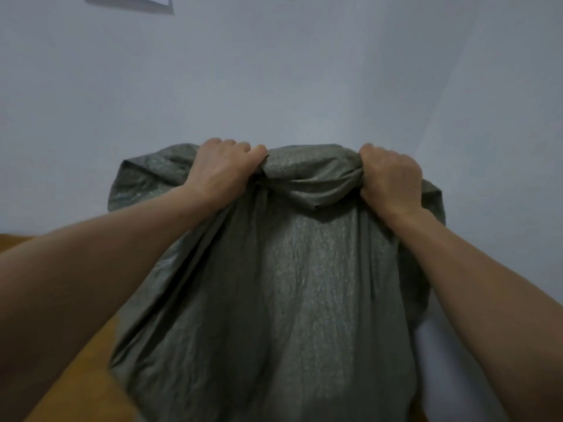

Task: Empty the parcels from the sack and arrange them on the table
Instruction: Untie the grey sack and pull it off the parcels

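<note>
Raised sack (292,284) blocks centre; table (76,376) lower-left open.

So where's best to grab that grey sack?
Grip the sack at its top edge, from the near side, toward each corner: the limp cloth bunches into fistfuls, as the left hand and right hand hold it now.

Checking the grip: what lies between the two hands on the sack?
Head view: only a bunched fold of the grey-green sack spans from the left hand to the right hand, both gripping it.
</note>
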